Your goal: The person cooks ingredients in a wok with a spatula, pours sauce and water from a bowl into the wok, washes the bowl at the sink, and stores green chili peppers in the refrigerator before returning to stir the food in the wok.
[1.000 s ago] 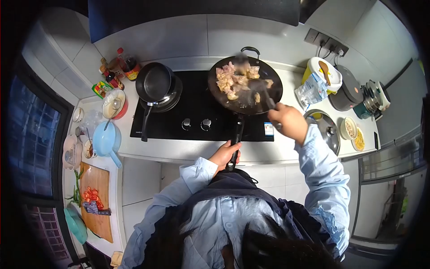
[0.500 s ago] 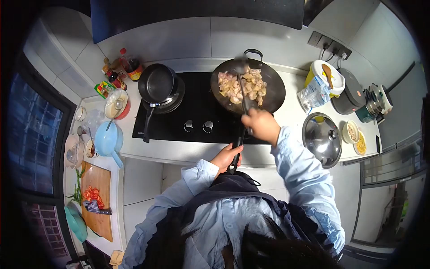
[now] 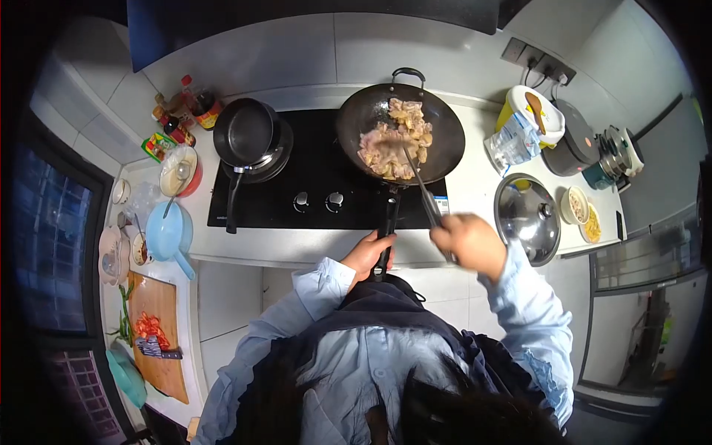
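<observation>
A black wok (image 3: pixel 449 141) sits on the right side of the stove, with browned pieces of meat (image 3: pixel 406 119) in it. My left hand (image 3: pixel 368 252) is closed around the wok's long handle (image 3: pixel 391 215) near the counter's front edge. In my right hand (image 3: pixel 472 243) is the grip of a long-handled spatula (image 3: pixel 421 182), slanting down into the meat. The spatula's head is blurred and partly hidden among the pieces.
A black frying pan (image 3: pixel 247 132) rests on the left burner. Right of the stove are a glass lid (image 3: pixel 525 220), a small bowl (image 3: pixel 574 206) and a yellow-white tub (image 3: pixel 549 119). At left are sauce bottles (image 3: pixel 200 107), a blue strainer (image 3: pixel 167 230) and a cutting board (image 3: pixel 167 297) with a knife (image 3: pixel 167 353).
My right hand has drawn back toward me and to the right, pulling the spatula's head down through the meat. My left hand stays on the wok handle. The meat has shifted in the wok.
</observation>
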The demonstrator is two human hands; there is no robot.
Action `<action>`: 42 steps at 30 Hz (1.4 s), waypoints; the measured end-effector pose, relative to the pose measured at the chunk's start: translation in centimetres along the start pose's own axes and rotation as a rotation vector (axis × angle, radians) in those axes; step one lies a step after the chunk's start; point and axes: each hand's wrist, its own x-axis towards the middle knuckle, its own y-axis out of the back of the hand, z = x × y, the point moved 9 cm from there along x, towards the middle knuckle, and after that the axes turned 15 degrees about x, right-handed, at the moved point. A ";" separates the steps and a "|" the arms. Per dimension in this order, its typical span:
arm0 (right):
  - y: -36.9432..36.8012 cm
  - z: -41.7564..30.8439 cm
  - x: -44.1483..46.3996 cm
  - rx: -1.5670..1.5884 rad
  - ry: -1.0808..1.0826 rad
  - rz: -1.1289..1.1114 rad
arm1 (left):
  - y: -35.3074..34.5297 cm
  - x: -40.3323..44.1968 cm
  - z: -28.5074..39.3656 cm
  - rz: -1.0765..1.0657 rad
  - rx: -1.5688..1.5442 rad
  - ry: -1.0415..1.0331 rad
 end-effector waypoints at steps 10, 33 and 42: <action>1.4 5.8 3.5 0.088 -0.155 0.357 | -0.3 -0.1 -0.5 -0.003 -0.018 0.008; -9.4 5.6 -1.6 0.245 -0.293 0.223 | 41.2 -38.5 -9.5 1.385 -0.632 -0.434; -4.6 2.6 -2.7 -0.170 -0.724 0.355 | 63.7 -41.4 -12.2 1.369 -0.799 -0.282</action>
